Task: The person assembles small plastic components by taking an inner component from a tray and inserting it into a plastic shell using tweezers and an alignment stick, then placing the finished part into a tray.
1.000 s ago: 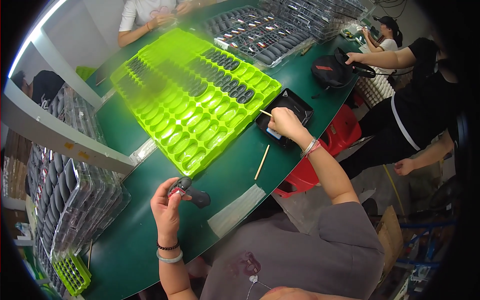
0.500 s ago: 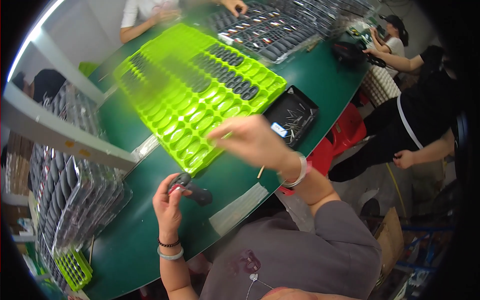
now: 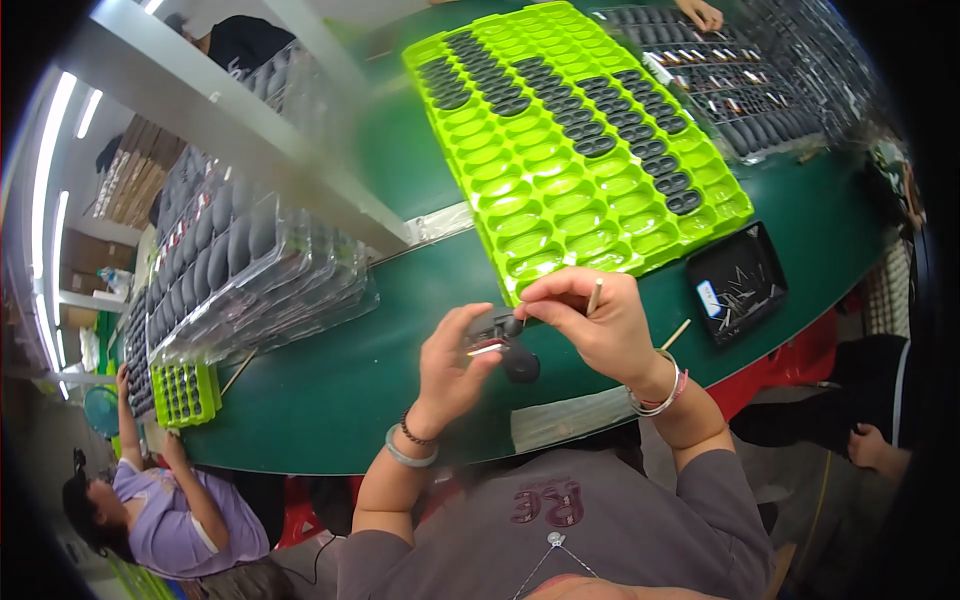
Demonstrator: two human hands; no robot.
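My left hand (image 3: 452, 365) is closed on a dark grey casing (image 3: 519, 362) with rounded oval ends, held above the table. A small red and white piece shows by my left thumb. My right hand (image 3: 592, 325) is closed, its thumb and forefinger pinched at the casing's upper end. What lies between those fingertips is too small to make out. A pale wooden stick (image 3: 595, 297) pokes up from the fingers of my right hand. Just beyond both hands lies a bright green tray (image 3: 527, 243) of oval pockets, several holding dark grey oval parts (image 3: 594, 146).
A black tray (image 3: 712, 318) with small metal pins stands to the right. Another wooden stick (image 3: 676, 335) lies on the green table (image 3: 350, 420). Stacked clear trays (image 3: 270, 300) and a pale post (image 3: 250, 125) are at left. A co-worker's hand (image 3: 700, 14) is at far right.
My right hand has come down and left to the casing in my left hand. The whole view has shifted, with more of the left side now showing.
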